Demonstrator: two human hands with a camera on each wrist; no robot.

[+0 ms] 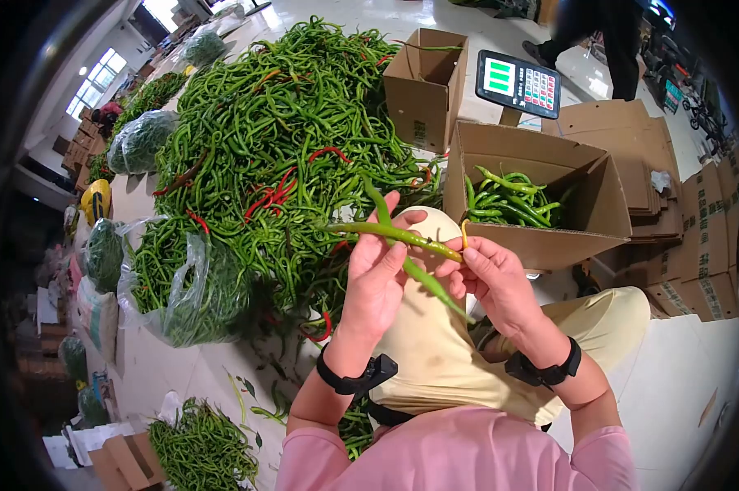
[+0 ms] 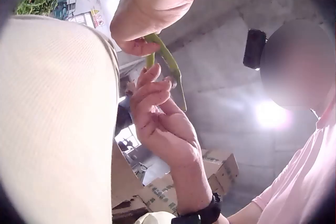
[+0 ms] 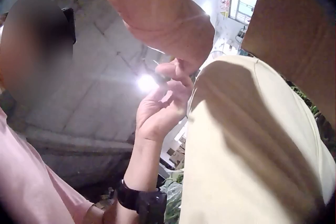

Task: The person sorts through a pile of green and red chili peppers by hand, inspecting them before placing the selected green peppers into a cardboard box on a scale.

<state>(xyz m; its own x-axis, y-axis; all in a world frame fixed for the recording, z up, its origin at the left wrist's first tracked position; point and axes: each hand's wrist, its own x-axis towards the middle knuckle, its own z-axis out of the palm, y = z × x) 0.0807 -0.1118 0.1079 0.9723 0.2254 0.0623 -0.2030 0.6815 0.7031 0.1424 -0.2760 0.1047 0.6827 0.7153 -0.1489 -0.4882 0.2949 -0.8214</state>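
Note:
In the head view my left hand (image 1: 372, 282) pinches a long green chili pepper (image 1: 431, 285) between thumb and fingers. A second, yellowish-green chili (image 1: 425, 242) crosses over it and lies along the left fingers. My right hand (image 1: 500, 278) pinches the stem end of this second chili, where a thin yellow-orange stem stands up. The left wrist view shows a green chili (image 2: 169, 60) hanging down between the two hands. Seen from the right wrist, the hands meet closely and the chilies are mostly hidden behind them.
A large heap of green chilies (image 1: 279, 139) with a few red ones spreads ahead. To the right stands an open carton (image 1: 541, 241) holding green chilies, beside a scale display (image 1: 518, 84) and another carton (image 1: 422, 94). Clear bags (image 1: 197, 303) of chilies line the left; flattened cartons (image 1: 619, 147) stack at right.

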